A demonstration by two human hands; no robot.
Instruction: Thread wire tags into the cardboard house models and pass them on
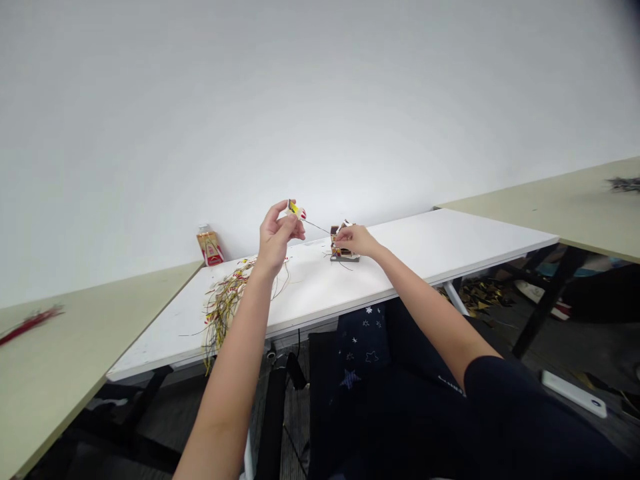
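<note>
My left hand (281, 230) is raised above the white table, its thumb and fingers closed on a small white, yellow and red piece (296, 211). From that piece a thin dark cord (317, 227) runs taut down to the right. My right hand (356, 240) is at a small brown and white stand (345, 256) on the table, fingertips pinched together by its front. What those fingertips grip is too small to make out. Left of my left hand lies a tangled bundle of yellow, dark and red-tipped cords (225, 300), partly hanging over the table's front edge.
The white table (400, 260) stands against a plain wall. A red and gold package (210, 247) stands at its back left. Beige tables adjoin on the left (75, 320) and right (560, 193), with a red bundle (30, 325) on the left one. Gold scraps (475, 293) lie below.
</note>
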